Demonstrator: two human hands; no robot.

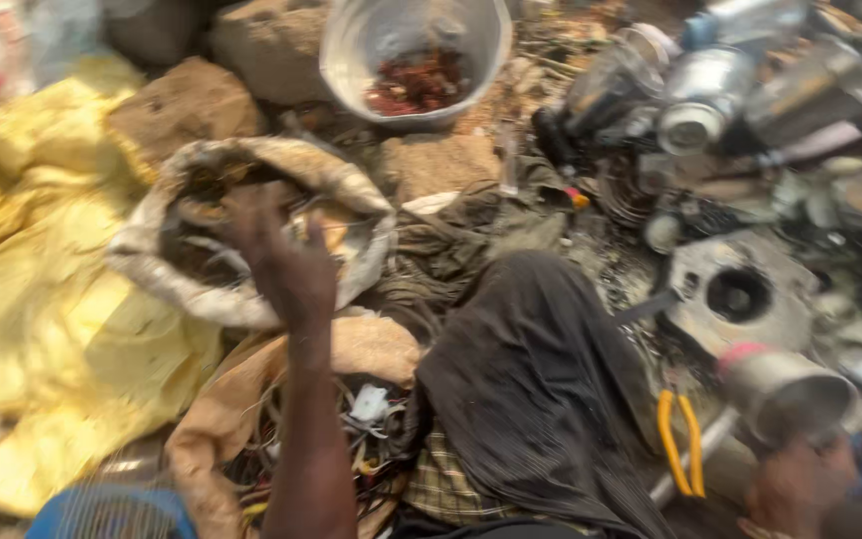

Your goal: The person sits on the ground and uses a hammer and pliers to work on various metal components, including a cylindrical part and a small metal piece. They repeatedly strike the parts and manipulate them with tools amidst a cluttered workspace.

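Blurred left hand [286,265] over crumpled sack [351,195]

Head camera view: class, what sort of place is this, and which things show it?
Probably an outdoor scrap-sorting spot: piled grey metal motor parts, a tan sack of tangled wires and a white plastic bowl of reddish scraps on dirt.

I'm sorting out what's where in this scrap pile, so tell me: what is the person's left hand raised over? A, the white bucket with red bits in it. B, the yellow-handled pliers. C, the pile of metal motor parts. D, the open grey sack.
D: the left hand is raised, blurred, right over the open grey sack, far from the white bucket and the yellow-handled pliers.
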